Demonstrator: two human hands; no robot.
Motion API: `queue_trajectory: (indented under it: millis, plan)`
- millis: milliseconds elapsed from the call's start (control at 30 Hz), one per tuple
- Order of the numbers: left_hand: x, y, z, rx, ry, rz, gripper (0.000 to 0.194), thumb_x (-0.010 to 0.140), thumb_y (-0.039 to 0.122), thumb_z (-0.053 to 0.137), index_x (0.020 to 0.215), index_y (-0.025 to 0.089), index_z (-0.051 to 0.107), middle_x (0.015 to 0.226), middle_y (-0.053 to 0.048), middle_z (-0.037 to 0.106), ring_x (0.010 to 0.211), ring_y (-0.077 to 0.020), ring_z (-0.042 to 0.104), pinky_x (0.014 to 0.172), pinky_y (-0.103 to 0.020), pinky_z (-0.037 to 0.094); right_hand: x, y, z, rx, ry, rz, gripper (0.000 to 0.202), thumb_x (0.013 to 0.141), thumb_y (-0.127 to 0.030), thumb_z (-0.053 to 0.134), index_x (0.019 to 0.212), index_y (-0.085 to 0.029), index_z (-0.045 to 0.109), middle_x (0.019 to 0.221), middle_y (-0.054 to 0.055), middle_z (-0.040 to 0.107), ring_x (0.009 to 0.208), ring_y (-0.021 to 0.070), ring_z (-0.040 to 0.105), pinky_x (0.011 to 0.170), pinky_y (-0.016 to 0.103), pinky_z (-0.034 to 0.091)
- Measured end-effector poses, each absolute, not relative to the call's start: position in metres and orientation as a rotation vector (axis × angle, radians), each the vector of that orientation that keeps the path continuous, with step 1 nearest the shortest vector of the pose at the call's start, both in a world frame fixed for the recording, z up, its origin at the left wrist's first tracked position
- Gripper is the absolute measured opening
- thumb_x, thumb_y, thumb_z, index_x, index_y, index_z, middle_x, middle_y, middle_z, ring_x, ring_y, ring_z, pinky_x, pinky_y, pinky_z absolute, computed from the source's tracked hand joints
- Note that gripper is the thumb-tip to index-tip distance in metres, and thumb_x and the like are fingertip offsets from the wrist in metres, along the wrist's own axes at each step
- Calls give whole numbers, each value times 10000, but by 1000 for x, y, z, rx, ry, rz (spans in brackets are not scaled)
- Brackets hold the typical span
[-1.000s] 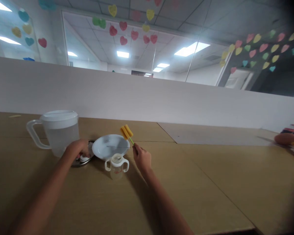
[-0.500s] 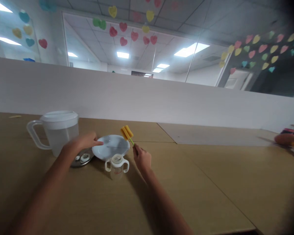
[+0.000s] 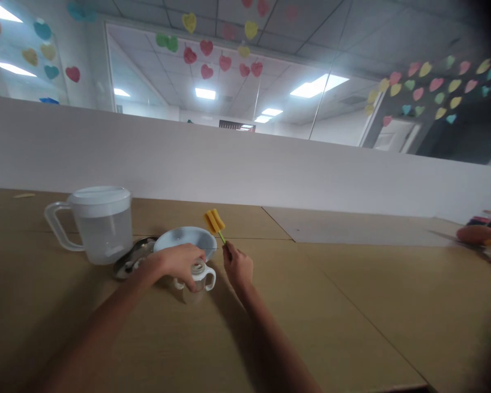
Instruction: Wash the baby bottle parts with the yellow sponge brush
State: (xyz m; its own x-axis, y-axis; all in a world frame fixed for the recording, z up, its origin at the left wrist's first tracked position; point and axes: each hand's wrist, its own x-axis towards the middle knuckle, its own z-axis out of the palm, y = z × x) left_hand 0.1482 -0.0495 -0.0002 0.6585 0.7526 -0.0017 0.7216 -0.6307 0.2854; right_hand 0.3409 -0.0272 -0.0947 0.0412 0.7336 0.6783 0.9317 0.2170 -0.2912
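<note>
My right hand [image 3: 238, 267] is closed round the green handle of a bottle brush with a yellow sponge head [image 3: 214, 220], held up above the table. My left hand [image 3: 184, 262] reaches over a clear baby bottle [image 3: 194, 295] with white side handles, its thumb on the near side and its fingers round the far side of the neck. The bottle stands upright and uncapped, partly covered by this hand. Just behind it sits a white bowl [image 3: 167, 240]. A metal tray [image 3: 120, 267] with small white parts is partly hidden by my left wrist.
A lidded translucent pitcher [image 3: 106, 229] with liquid inside stands at the left, behind the tray. A low white partition [image 3: 245, 169] runs along the back of the wooden table [image 3: 331, 305]. Another person's hand [image 3: 474, 236] shows at the far right edge.
My left hand has moved from over the bowl, toward me and to the right, onto the baby bottle. My right hand with the brush has hardly moved.
</note>
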Motion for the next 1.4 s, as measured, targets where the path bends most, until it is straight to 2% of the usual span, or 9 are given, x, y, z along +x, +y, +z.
queue_trajectory:
  millis: [100, 233, 400, 533, 667, 867, 1100, 1200, 1400]
  plan:
    - [135, -48, 13, 2550, 1121, 401, 516, 505, 421, 750, 981, 251, 652, 951, -7, 676, 867, -216, 610, 709, -257, 426, 336, -29, -93, -1457, -1646, -169, 331, 904, -334, 396, 998, -186, 677, 726, 68, 695, 568, 143, 601, 501, 214, 323]
    - [128, -42, 23, 2446, 1103, 762, 577, 559, 480, 735, 1075, 250, 616, 1059, -26, 655, 936, -214, 599, 788, -286, 445, 323, -29, -91, -1187, -1534, 356, 401, 860, -435, 414, 938, -128, 660, 548, 24, 594, 458, 120, 519, 451, 200, 347]
    - [152, -41, 14, 2199, 912, 1047, 608, 559, 436, 758, 1097, 202, 601, 1102, -59, 638, 982, -216, 597, 872, -324, 454, 314, -28, -90, -946, -1328, 870, 463, 754, -573, 491, 864, -136, 599, 467, -58, 449, 315, 66, 327, 304, 179, 246]
    - [169, -40, 4, 2052, 870, 1129, 556, 567, 424, 758, 1049, 180, 628, 1044, -54, 667, 975, -216, 604, 856, -309, 468, 316, -28, -89, -925, -1226, 887, 421, 725, -563, 529, 790, -150, 580, 441, -79, 383, 315, 60, 317, 295, 174, 231]
    - [164, -35, 4, 2016, 896, 1086, 495, 576, 464, 741, 962, 166, 656, 937, -36, 698, 872, -213, 634, 741, -282, 494, 319, -29, -84, -925, -1220, 877, 348, 730, -491, 514, 770, -151, 576, 492, -56, 454, 338, 58, 335, 315, 180, 243]
    - [125, -23, 21, 2263, 1374, 1302, 550, 605, 489, 711, 1053, 179, 639, 966, -55, 707, 886, -236, 639, 751, -298, 468, 324, -23, -37, -897, -1216, 785, 360, 674, -343, 531, 990, -171, 515, 614, -37, 606, 387, 64, 373, 370, 177, 283]
    - [78, -11, 30, 2338, 1909, 1430, 472, 683, 433, 667, 1078, 180, 612, 1017, -82, 685, 923, -262, 623, 753, -297, 434, 325, -33, 48, -859, -1832, 727, 265, 709, -264, 606, 931, -144, 686, 553, -22, 611, 436, 56, 359, 418, 183, 262]
    - [71, -14, 34, 2345, 1961, 1466, 475, 700, 412, 662, 1100, 164, 594, 1048, -80, 671, 941, -263, 614, 774, -303, 434, 321, -35, 55, -945, -1973, 650, 260, 743, -235, 587, 944, -142, 724, 528, -12, 611, 448, 65, 378, 427, 190, 272]
    - [78, -16, 35, 2528, 2098, 1344, 412, 712, 239, 657, 1109, 179, 568, 1091, -86, 647, 993, -245, 601, 811, -308, 451, 315, -40, 52, -1112, -1987, 560, 279, 754, -208, 580, 975, -131, 731, 461, -19, 561, 438, 78, 450, 452, 192, 342]
